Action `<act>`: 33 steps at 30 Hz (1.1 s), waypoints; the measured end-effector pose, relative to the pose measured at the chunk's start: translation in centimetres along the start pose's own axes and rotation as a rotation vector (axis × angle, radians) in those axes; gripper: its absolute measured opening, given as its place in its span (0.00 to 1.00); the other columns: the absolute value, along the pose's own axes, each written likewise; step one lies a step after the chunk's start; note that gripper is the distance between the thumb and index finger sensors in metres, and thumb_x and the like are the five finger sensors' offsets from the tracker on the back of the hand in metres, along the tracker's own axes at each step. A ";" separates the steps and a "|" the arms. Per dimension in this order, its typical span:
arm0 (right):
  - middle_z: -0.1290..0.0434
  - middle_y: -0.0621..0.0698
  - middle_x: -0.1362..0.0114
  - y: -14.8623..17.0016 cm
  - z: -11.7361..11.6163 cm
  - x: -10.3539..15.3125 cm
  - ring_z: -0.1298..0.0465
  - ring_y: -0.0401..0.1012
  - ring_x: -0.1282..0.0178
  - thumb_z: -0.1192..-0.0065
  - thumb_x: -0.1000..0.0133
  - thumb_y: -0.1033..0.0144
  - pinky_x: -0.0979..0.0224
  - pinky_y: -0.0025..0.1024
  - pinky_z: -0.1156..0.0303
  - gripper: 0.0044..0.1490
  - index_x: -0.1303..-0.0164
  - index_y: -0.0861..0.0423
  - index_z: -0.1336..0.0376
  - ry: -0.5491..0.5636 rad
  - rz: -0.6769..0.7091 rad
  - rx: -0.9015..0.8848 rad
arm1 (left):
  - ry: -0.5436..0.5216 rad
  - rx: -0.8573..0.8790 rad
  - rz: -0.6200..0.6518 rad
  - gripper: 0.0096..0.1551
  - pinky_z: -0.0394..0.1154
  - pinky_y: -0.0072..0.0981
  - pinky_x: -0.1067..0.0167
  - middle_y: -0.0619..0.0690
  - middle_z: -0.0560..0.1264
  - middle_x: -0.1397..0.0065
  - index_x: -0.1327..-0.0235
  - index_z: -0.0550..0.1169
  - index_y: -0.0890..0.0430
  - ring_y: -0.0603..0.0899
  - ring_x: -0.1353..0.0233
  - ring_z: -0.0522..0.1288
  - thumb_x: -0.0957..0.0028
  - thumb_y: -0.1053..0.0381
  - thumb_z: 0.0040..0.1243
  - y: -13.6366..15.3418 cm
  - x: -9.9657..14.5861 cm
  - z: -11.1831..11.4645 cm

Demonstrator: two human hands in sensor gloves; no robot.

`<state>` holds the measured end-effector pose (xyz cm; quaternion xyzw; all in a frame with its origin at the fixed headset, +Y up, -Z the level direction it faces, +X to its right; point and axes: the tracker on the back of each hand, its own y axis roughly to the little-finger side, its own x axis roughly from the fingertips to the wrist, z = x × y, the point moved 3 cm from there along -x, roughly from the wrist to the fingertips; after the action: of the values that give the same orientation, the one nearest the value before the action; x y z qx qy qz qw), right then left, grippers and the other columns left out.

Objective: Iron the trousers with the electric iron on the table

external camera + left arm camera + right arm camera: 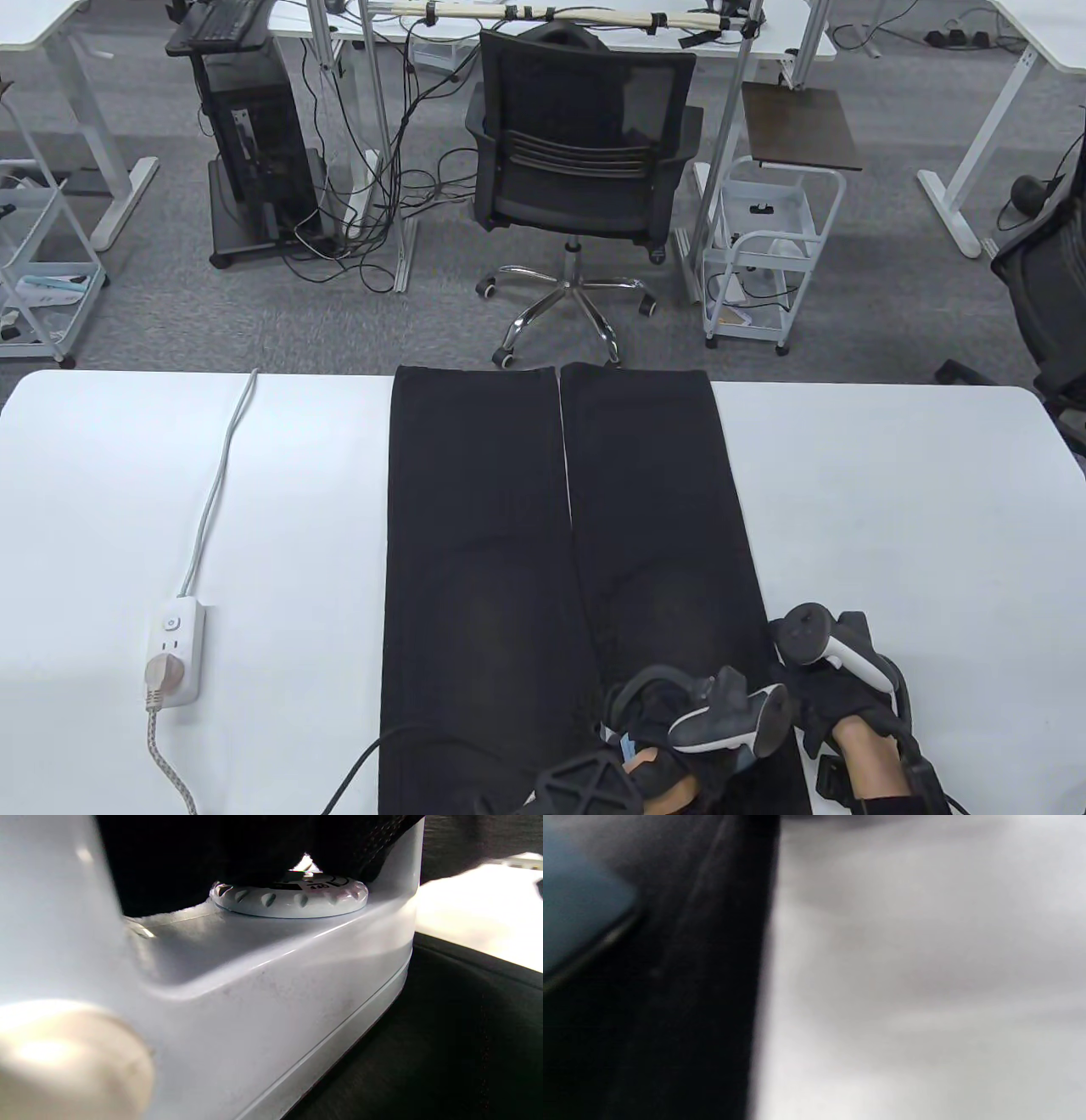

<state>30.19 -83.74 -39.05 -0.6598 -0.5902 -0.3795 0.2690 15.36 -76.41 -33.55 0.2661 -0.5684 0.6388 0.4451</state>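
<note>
Black trousers (475, 526) lie flat on the white table (891, 526), legs pointing away from me. My left hand (679, 722) is over the right trouser leg near the front edge and grips the handle of a pale electric iron (271, 993). Its gloved fingers (191, 857) wrap the handle just above the temperature dial (288, 895). The iron's sole sits on the cloth (445, 1035). In the table view only a blue sliver of the iron (629, 747) shows under the hand. My right hand (827, 705) is at the trousers' right edge (691, 1005); its fingers are hidden.
A white power strip (174, 649) lies at the front left with a plug in it and a braided cord (165, 764) running to the front edge. A black cable (373, 755) crosses the trousers near me. An office chair (577, 161) stands beyond the table.
</note>
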 end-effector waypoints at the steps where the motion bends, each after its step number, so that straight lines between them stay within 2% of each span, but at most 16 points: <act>1: 0.78 0.63 0.16 0.0 0.0 0.0 0.73 0.69 0.21 0.65 0.36 0.58 0.28 0.77 0.62 0.43 0.18 0.52 0.74 0.001 0.001 -0.001 | 0.001 0.005 -0.024 0.23 0.81 0.53 0.49 0.46 0.82 0.66 0.46 0.75 0.61 0.51 0.65 0.84 0.42 0.45 0.61 0.6 -0.8 -0.2; 9: 0.78 0.64 0.16 -0.1 0.0 0.0 0.73 0.69 0.21 0.65 0.36 0.58 0.28 0.78 0.62 0.42 0.18 0.52 0.74 0.001 -0.003 0.007 | 0.003 0.043 -0.182 0.23 0.81 0.52 0.48 0.46 0.82 0.66 0.46 0.75 0.60 0.51 0.65 0.84 0.43 0.44 0.61 6.5 -7.5 -1.9; 11: 0.78 0.64 0.16 -0.1 0.0 0.0 0.72 0.69 0.21 0.65 0.36 0.58 0.28 0.78 0.62 0.42 0.18 0.52 0.74 0.002 -0.005 0.009 | 0.006 0.063 -0.255 0.23 0.81 0.52 0.47 0.46 0.82 0.66 0.46 0.75 0.59 0.51 0.64 0.84 0.42 0.44 0.61 8.2 -8.7 -2.2; 16: 0.78 0.64 0.16 -0.2 0.0 0.0 0.72 0.69 0.21 0.65 0.36 0.58 0.28 0.78 0.61 0.43 0.18 0.53 0.74 0.001 -0.008 0.016 | 0.009 0.080 -0.316 0.23 0.81 0.52 0.47 0.45 0.82 0.66 0.46 0.75 0.59 0.50 0.64 0.84 0.43 0.44 0.61 10.8 -10.6 -2.7; 24: 0.78 0.64 0.16 -0.2 -0.1 0.0 0.72 0.69 0.21 0.65 0.36 0.58 0.28 0.78 0.61 0.43 0.18 0.53 0.74 -0.005 -0.009 0.013 | 0.030 0.084 -0.300 0.23 0.81 0.52 0.48 0.45 0.82 0.66 0.45 0.74 0.59 0.50 0.64 0.83 0.42 0.45 0.60 11.0 -11.1 -2.5; 29: 0.78 0.64 0.16 -0.2 0.0 -0.1 0.73 0.69 0.21 0.65 0.36 0.57 0.28 0.78 0.62 0.43 0.18 0.52 0.74 -0.009 -0.011 0.006 | 0.036 0.085 -0.262 0.23 0.81 0.53 0.49 0.46 0.82 0.66 0.46 0.74 0.60 0.51 0.65 0.83 0.42 0.45 0.60 9.5 -9.5 -2.0; 33: 0.78 0.64 0.16 -0.2 0.0 -0.1 0.73 0.69 0.21 0.65 0.36 0.57 0.28 0.78 0.62 0.43 0.18 0.52 0.74 -0.009 -0.008 0.001 | 0.053 0.078 -0.184 0.23 0.81 0.53 0.49 0.46 0.82 0.66 0.45 0.74 0.61 0.51 0.65 0.83 0.41 0.45 0.60 7.0 -7.5 -1.5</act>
<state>29.99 -83.77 -39.16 -0.6589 -0.5944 -0.3773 0.2650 12.92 -76.63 -43.64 0.3172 -0.5045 0.6235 0.5061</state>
